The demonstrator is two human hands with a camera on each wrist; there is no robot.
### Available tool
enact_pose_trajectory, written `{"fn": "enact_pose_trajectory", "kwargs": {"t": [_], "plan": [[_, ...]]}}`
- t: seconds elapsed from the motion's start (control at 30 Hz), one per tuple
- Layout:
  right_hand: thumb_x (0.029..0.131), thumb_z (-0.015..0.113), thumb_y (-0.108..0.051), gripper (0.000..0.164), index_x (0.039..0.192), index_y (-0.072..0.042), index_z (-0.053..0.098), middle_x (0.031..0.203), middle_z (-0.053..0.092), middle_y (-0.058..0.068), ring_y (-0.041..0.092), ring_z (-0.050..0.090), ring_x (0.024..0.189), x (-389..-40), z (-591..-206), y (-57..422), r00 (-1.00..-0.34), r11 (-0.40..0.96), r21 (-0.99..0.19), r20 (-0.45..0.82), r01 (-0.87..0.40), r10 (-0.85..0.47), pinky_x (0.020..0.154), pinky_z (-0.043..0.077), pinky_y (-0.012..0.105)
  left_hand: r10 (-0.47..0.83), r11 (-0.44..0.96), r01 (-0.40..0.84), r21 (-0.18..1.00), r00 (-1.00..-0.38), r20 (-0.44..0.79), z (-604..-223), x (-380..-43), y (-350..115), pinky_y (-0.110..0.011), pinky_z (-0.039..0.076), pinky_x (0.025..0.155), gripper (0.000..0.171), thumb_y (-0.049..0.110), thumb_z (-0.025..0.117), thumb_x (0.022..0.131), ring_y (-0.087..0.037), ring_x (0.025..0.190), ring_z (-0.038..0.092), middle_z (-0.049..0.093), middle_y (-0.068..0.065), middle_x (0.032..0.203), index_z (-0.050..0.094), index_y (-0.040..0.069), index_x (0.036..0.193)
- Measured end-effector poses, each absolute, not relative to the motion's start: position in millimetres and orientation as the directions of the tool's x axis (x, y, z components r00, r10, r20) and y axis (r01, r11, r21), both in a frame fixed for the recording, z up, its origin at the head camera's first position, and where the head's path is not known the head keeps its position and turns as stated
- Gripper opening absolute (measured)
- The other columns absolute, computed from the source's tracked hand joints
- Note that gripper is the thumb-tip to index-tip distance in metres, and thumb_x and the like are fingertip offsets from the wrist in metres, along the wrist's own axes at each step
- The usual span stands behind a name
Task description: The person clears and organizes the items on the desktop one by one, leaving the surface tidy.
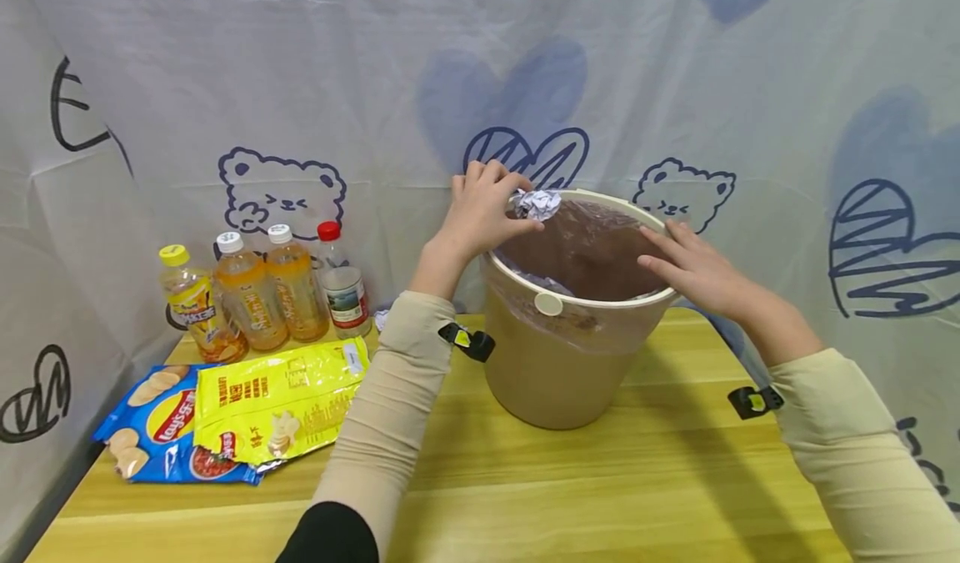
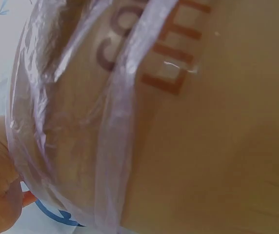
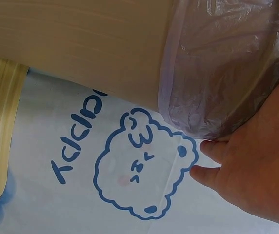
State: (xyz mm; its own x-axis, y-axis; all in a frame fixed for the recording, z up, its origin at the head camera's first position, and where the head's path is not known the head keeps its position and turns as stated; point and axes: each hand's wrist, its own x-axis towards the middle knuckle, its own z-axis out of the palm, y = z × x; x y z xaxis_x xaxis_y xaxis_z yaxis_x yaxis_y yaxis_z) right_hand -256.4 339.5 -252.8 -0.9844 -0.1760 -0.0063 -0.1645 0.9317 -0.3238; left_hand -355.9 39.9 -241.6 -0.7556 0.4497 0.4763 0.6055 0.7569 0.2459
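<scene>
Paper (image 1: 538, 205), crumpled, is pinched between thumb and fingers by the left hand (image 1: 480, 213) at the far left of the bin (image 1: 562, 379), the right hand (image 1: 697, 271) being held straight-fingered at its right rim

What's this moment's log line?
Left hand: pinches crumpled paper at bin | Right hand: at bin's right side | Bottles, chip bags: on table

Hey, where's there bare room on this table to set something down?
The table is bare in front of the bin, between the left sleeve and right sleeve, and just right of the bin. Crowded at left: four bottles behind the overlapping blue bag and yellow bag.
</scene>
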Motion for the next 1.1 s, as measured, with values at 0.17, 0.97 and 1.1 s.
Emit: {"fn": "enact_pose_trajectory", "kwargs": {"t": [0.17,0.97,1.1], "plan": [[0.100,0.031,-0.058,0.073,0.158,-0.018,0.010,0.163,-0.010,0.018,0.045,-0.009,0.149,-255,-253,338,-0.983,0.930,-0.326,-0.003,-0.171,-0.181,0.111,0.002,0.072,0.449,0.753,0.609,0.248,-0.752,0.483,-243,-357,36,-0.043,0.028,0.095,0.059,0.060,0.069,0.080,-0.024,0.116,0.035,0.049,-0.002,0.121,0.059,0.027,0.128],[0.101,0.029,-0.056,0.072,0.158,-0.017,0.009,0.163,-0.010,0.019,0.047,-0.008,0.148,-255,-252,340,-0.981,0.929,-0.322,-0.002,-0.183,-0.194,0.110,0.004,0.074,0.368,0.735,0.609,0.298,-0.727,0.579,-254,-340,-4,-0.047,0.029,0.096,0.049,0.055,0.061,0.090,-0.026,0.113,0.040,0.053,-0.006,0.119,0.061,0.022,0.125],[0.101,0.029,-0.056,0.071,0.158,-0.018,0.008,0.163,-0.011,0.017,0.046,-0.009,0.149,-254,-251,338,-0.982,0.929,-0.324,-0.011,-0.177,-0.191,0.110,0.003,0.073,0.341,0.721,0.609,0.331,-0.728,0.595,-261,-339,-14,-0.049,0.028,0.096,0.045,0.050,0.063,0.090,-0.027,0.113,0.040,0.054,-0.007,0.118,0.062,0.020,0.125]]}}
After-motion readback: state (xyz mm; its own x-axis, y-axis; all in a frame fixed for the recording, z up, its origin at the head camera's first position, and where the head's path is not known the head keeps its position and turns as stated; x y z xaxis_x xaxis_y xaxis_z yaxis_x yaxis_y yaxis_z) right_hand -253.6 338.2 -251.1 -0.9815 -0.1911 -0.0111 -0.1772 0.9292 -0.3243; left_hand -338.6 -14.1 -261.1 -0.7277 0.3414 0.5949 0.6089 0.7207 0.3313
